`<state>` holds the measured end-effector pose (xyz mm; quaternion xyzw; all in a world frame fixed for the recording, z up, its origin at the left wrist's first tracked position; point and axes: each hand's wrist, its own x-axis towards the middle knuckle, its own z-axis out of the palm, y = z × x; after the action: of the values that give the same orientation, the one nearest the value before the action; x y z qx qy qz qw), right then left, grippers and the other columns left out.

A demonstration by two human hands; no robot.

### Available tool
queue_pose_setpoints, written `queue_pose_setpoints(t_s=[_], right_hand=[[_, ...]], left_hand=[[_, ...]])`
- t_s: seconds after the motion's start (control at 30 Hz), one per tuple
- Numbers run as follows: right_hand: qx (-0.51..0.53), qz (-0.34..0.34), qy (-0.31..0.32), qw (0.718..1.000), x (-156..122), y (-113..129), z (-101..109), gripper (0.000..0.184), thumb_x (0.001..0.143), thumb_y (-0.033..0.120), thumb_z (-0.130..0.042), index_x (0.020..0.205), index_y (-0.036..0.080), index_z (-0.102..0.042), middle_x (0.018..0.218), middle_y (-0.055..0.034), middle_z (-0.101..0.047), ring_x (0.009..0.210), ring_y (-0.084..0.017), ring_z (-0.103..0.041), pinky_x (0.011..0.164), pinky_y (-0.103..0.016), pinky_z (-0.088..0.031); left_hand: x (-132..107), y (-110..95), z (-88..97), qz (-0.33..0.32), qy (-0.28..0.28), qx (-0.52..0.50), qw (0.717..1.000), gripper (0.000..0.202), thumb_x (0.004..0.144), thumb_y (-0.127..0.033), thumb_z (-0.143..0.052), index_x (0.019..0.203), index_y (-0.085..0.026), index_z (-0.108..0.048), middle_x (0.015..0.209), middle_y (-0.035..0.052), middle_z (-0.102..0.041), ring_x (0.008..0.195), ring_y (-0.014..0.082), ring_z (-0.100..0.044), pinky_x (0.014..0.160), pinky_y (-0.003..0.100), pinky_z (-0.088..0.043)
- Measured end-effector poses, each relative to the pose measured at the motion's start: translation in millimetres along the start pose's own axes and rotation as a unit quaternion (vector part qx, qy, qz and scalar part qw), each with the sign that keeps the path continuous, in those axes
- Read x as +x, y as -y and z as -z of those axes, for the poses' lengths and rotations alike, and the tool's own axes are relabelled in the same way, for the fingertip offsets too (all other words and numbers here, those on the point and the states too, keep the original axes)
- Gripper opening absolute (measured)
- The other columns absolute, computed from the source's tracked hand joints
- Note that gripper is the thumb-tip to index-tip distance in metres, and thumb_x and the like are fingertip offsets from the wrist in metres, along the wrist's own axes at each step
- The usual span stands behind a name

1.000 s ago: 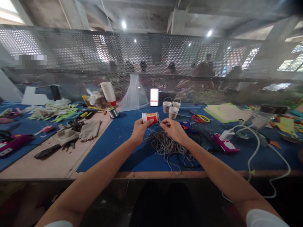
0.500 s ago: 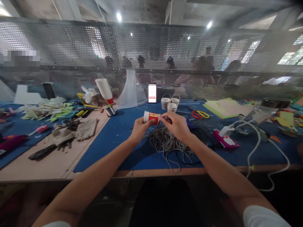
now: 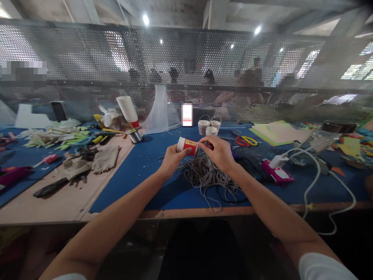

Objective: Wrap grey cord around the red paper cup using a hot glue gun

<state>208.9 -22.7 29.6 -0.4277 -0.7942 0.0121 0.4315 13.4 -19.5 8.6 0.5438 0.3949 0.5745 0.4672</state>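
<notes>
A red and white paper cup (image 3: 189,146) lies sideways in my left hand (image 3: 170,158), whose fingers and thumb are wrapped round it. At the cup's right end, my right hand (image 3: 218,152) is closed in a pinch, its fingertips touching or very near the rim. Whatever those fingertips hold is too small to make out. Under both hands, a tangled heap of grey cord (image 3: 208,175) rests on the blue table mat (image 3: 125,186). Just beyond the right hand stand several small cups (image 3: 203,127), at least two with looped handles.
Red and yellow scissors (image 3: 246,140) and coloured paper sheets (image 3: 279,132) lie to the right, near a magenta power socket (image 3: 278,172) with white cables. Leftward are stacked paper cups (image 3: 127,109), grey gloves (image 3: 106,158) and a black-handled tool (image 3: 51,188). A perforated screen (image 3: 186,50) spans the back.
The cup has tilted slightly, its right end lower, with its label turned a little. My right hand keeps its pinch beside the rim, shifted only slightly.
</notes>
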Motion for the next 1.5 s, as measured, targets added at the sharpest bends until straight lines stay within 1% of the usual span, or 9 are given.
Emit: queue_pose_setpoints(t_s=[0.13, 0.27, 0.53, 0.8, 1.03, 1.27, 1.5], right_hand=[[0.005, 0.006, -0.006, 1.000, 0.9, -0.4, 0.4, 0.018, 0.098, 0.040, -0.057, 0.098, 0.026, -0.068, 0.092, -0.0031, -0.071, 0.077, -0.017, -0.062, 0.073, -0.031, -0.046], [0.007, 0.002, -0.006, 1.000, 2.1, -1.7, 0.3, 0.018, 0.098, 0.040, -0.057, 0.098, 0.026, -0.069, 0.094, -0.0034, -0.072, 0.079, -0.017, -0.063, 0.072, -0.030, -0.046], [0.010, 0.034, -0.034, 0.999, 3.3, -8.2, -3.3, 0.013, 0.096, 0.036, -0.061, 0.095, 0.025, -0.068, 0.087, -0.0007, -0.071, 0.073, -0.015, -0.061, 0.068, -0.029, -0.044], [0.009, 0.018, -0.032, 0.999, 3.1, -8.1, -3.1, 0.015, 0.096, 0.038, -0.061, 0.094, 0.026, -0.069, 0.088, -0.0015, -0.071, 0.074, -0.016, -0.062, 0.070, -0.030, -0.045], [0.016, 0.018, -0.031, 0.999, 2.8, -9.2, -2.7, 0.015, 0.096, 0.037, -0.060, 0.094, 0.026, -0.069, 0.088, -0.0013, -0.071, 0.074, -0.016, -0.061, 0.070, -0.030, -0.044], [0.010, 0.006, -0.023, 1.000, 3.7, -7.6, -1.0, 0.021, 0.097, 0.042, -0.058, 0.092, 0.025, -0.069, 0.085, -0.0018, -0.071, 0.073, -0.016, -0.060, 0.069, -0.031, -0.043], [0.010, 0.007, -0.024, 1.000, 4.2, -9.1, -0.7, 0.019, 0.096, 0.040, -0.060, 0.091, 0.025, -0.069, 0.082, -0.0016, -0.069, 0.072, -0.016, -0.059, 0.067, -0.030, -0.042]], left_hand=[[0.1, 1.3, 1.2, 0.001, 0.009, -0.008, 1.000, 0.018, 0.068, -0.031, -0.083, 0.076, -0.016, -0.077, 0.067, 0.0023, -0.067, 0.061, 0.0145, -0.053, 0.063, 0.029, -0.042], [-0.8, -0.6, 0.9, 0.003, 0.011, -0.006, 1.000, 0.020, 0.067, -0.032, -0.083, 0.075, -0.015, -0.076, 0.065, 0.0016, -0.066, 0.059, 0.0132, -0.052, 0.062, 0.028, -0.041], [-0.3, -0.2, 2.0, 0.008, 0.029, 0.002, 1.000, 0.025, 0.068, -0.034, -0.082, 0.079, -0.013, -0.076, 0.067, 0.0011, -0.068, 0.059, 0.0113, -0.052, 0.062, 0.025, -0.041], [-0.6, -0.6, 1.8, 0.009, 0.026, -0.004, 1.000, 0.025, 0.067, -0.033, -0.083, 0.080, -0.013, -0.076, 0.070, 0.0028, -0.070, 0.061, 0.0122, -0.055, 0.063, 0.026, -0.042], [-0.1, 0.7, 3.5, 0.006, 0.041, -0.004, 0.999, 0.024, 0.069, -0.033, -0.082, 0.081, -0.014, -0.077, 0.073, 0.0030, -0.071, 0.062, 0.0119, -0.056, 0.064, 0.026, -0.043], [0.4, 1.0, 3.9, 0.009, 0.035, -0.004, 0.999, 0.024, 0.068, -0.033, -0.083, 0.080, -0.013, -0.077, 0.071, 0.0031, -0.070, 0.061, 0.0120, -0.055, 0.062, 0.026, -0.043], [0.8, 3.2, 5.9, 0.005, 0.054, -0.005, 0.999, 0.026, 0.070, -0.034, -0.082, 0.085, -0.014, -0.077, 0.074, 0.0028, -0.072, 0.063, 0.0123, -0.057, 0.065, 0.025, -0.045]])
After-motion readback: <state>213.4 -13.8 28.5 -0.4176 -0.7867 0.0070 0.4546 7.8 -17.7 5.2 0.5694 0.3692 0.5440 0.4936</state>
